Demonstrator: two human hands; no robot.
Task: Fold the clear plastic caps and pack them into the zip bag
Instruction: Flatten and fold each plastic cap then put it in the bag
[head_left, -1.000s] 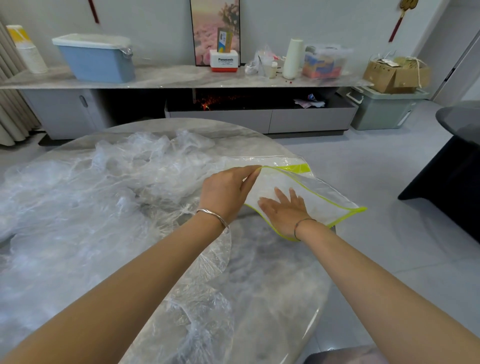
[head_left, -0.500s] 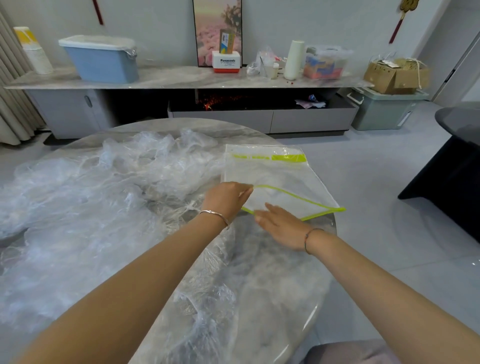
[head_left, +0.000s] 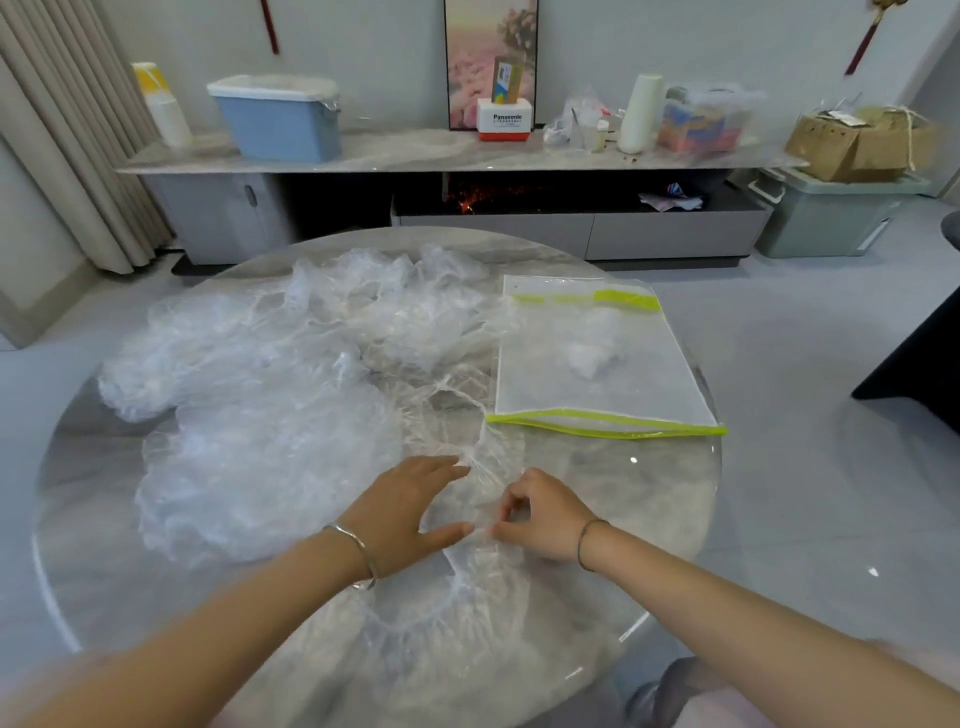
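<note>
On the table (head_left: 675, 499), toward its right side: the zip bag (head_left: 623, 395), lying flat. Inside the zip bag: one bundled cap (head_left: 589, 353). Left of the zip bag, reaching its edge: heap of caps (head_left: 291, 364). In front of the zip bag: a spread cap (head_left: 467, 592), left hand (head_left: 400, 512) and right hand (head_left: 543, 514) on it, side by side. Well behind the zip bag: sideboard (head_left: 415, 150).

Tabletop (head_left: 649, 493): smooth, glossy, grey-veined, possibly marble; mirror-like highlights. Caps (head_left: 270, 374): thin clear plastic film, crinkled, with ruffled rims. Zip bag (head_left: 540, 379): clear smooth plastic, glossy lime-green strips. Bangle (head_left: 358, 551): polished metal.
</note>
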